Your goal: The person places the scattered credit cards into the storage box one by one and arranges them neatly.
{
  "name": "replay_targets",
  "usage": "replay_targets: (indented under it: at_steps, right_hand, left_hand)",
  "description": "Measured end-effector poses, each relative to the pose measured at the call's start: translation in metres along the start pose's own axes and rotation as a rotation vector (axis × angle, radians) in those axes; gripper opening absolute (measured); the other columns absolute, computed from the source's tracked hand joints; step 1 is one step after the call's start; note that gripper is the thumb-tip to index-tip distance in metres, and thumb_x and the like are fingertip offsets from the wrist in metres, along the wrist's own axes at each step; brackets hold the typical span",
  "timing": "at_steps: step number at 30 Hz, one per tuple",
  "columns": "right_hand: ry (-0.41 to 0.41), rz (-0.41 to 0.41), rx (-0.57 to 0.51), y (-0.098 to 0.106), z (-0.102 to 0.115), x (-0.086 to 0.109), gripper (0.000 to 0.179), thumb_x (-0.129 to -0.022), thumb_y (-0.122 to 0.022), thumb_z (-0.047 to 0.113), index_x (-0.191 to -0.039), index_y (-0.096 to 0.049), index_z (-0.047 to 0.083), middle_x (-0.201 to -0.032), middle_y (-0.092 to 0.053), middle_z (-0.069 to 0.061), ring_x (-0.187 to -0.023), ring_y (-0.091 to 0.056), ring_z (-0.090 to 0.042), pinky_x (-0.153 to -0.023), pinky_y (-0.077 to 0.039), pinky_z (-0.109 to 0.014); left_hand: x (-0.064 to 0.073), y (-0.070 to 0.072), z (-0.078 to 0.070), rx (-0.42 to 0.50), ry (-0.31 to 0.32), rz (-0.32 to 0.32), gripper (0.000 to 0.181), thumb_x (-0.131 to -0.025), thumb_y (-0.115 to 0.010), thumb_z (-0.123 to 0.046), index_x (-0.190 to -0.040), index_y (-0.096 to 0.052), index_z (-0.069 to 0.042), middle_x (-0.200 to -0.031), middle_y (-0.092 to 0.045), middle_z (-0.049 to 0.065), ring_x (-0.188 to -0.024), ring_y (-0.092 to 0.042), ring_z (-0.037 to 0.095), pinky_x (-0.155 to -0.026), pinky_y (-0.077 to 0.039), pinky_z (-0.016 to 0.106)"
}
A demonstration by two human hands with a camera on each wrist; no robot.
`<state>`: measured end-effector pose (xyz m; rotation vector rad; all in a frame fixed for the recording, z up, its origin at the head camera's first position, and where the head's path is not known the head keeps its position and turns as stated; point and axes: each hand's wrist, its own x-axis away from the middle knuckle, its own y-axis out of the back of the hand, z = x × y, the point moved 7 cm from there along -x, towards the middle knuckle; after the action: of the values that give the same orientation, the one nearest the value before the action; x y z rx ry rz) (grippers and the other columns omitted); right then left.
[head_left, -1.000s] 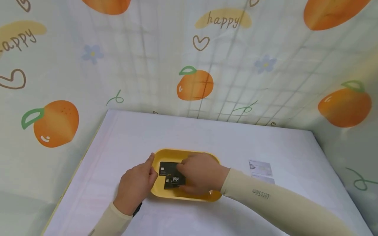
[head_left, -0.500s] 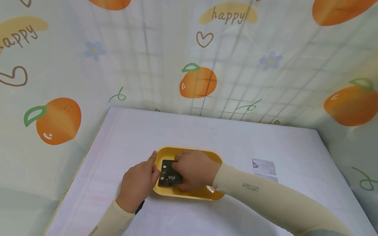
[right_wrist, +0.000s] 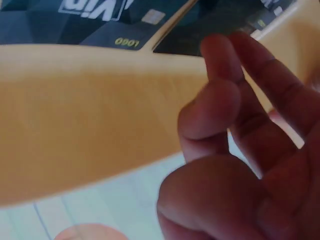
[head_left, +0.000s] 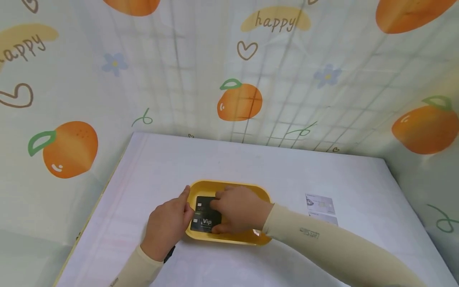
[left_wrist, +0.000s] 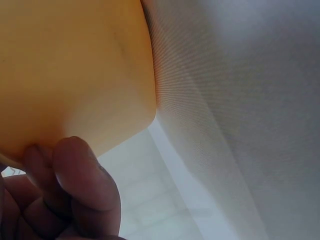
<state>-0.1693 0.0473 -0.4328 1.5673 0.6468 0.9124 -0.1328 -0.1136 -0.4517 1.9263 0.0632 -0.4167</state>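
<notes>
In the head view, two black cards lie in a yellow tray (head_left: pixel 206 186): one marked VIP (head_left: pixel 203 204) and, just below it, one marked Vip (head_left: pixel 205 224). My left hand (head_left: pixel 167 225) holds the tray's left end, its index finger along the rim. Bent fingers (left_wrist: pixel 85 175) meet the tray's outer wall (left_wrist: pixel 75 65) in the left wrist view. Reaching in from the right, my right hand (head_left: pixel 242 209) has its fingertips at the right side of both cards and covers part of them. The right wrist view shows a narrow gap between the cards, near its fingers (right_wrist: pixel 270 82).
To the right on the white table (head_left: pixel 251 163), two pale cards lie one below the other, the upper card (head_left: pixel 320 204) in full view and the lower card (head_left: pixel 324 218) partly behind the right sleeve (head_left: pixel 322 239). A patterned curtain (head_left: pixel 201 79) rises behind the table.
The Vip card has slid left under the right hand, so it now sits nearly below the VIP card instead of offset to the right. The left hand stays at the tray's end.
</notes>
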Motion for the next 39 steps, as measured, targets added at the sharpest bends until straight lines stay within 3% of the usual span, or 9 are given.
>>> replay_targets:
  at_steps: [7,14,20,28,32,36,39]
  right_hand:
    - [-0.070,-0.137,-0.051,0.025,-0.020,0.045,0.051,-0.090,-0.067,0.072,-0.105,-0.073,0.024,-0.083,-0.052,0.013,-0.075,-0.049,-0.011,-0.059,-0.046,-0.029]
    - [-0.258,-0.220,-0.070,0.028,-0.065,0.121,0.062,-0.091,-0.057,0.080,-0.115,-0.075,0.024,-0.097,-0.063,0.014,-0.083,-0.056,-0.008,-0.062,-0.051,-0.028]
    - [-0.472,-0.196,-0.114,0.001,-0.096,0.194,0.062,-0.088,-0.064,0.078,-0.114,-0.075,0.023,-0.110,-0.071,0.007,-0.096,-0.067,-0.014,-0.069,-0.059,-0.037]
    - [-0.672,-0.091,-0.195,-0.048,-0.114,0.269,0.072,-0.080,-0.074,0.078,-0.123,-0.073,0.020,-0.105,-0.071,0.007,-0.088,-0.065,-0.013,-0.072,-0.059,-0.046]
    - [-0.729,-0.040,-0.246,-0.070,-0.120,0.296,0.079,-0.076,-0.076,0.079,-0.124,-0.073,0.017,-0.106,-0.069,0.006,-0.084,-0.063,-0.012,-0.072,-0.058,-0.047]
    - [-0.809,0.064,-0.317,-0.092,-0.123,0.312,0.083,-0.069,-0.081,0.078,-0.123,-0.073,0.015,-0.108,-0.068,0.002,-0.081,-0.059,-0.015,-0.076,-0.059,-0.051]
    - [-0.838,0.086,-0.353,-0.104,-0.122,0.320,0.081,-0.066,-0.086,0.075,-0.121,-0.073,0.017,-0.104,-0.066,0.004,-0.079,-0.056,-0.015,-0.074,-0.058,-0.048]
  left_hand:
    - [0.000,-0.001,-0.002,0.012,0.004,-0.004,0.056,-0.095,-0.063,-0.018,-0.150,-0.060,-0.008,-0.057,-0.037,-0.010,-0.045,-0.030,0.008,-0.041,-0.028,0.025]
    - [0.001,-0.010,-0.003,0.012,0.045,0.044,0.057,-0.096,-0.062,-0.021,-0.152,-0.058,-0.010,-0.056,-0.037,-0.009,-0.045,-0.030,0.008,-0.041,-0.029,0.024]
    - [0.002,-0.011,-0.004,0.015,0.053,0.058,0.057,-0.096,-0.061,-0.020,-0.153,-0.058,-0.010,-0.056,-0.037,-0.008,-0.045,-0.030,0.009,-0.042,-0.028,0.026]
    - [0.002,-0.002,0.001,-0.004,0.031,0.028,0.056,-0.097,-0.061,-0.018,-0.151,-0.059,-0.007,-0.056,-0.037,-0.008,-0.046,-0.030,0.009,-0.042,-0.029,0.026]
    - [0.004,-0.004,0.000,0.000,0.045,0.032,0.056,-0.097,-0.060,-0.019,-0.151,-0.059,-0.007,-0.056,-0.036,-0.007,-0.046,-0.030,0.010,-0.042,-0.028,0.027]
    - [0.005,-0.008,0.000,0.000,0.065,0.048,0.056,-0.098,-0.059,-0.019,-0.153,-0.058,-0.009,-0.056,-0.036,-0.007,-0.047,-0.030,0.011,-0.043,-0.028,0.028]
    - [0.005,-0.009,-0.001,-0.003,0.063,0.057,0.056,-0.098,-0.058,-0.020,-0.153,-0.057,-0.010,-0.055,-0.036,-0.006,-0.047,-0.030,0.011,-0.042,-0.028,0.028]
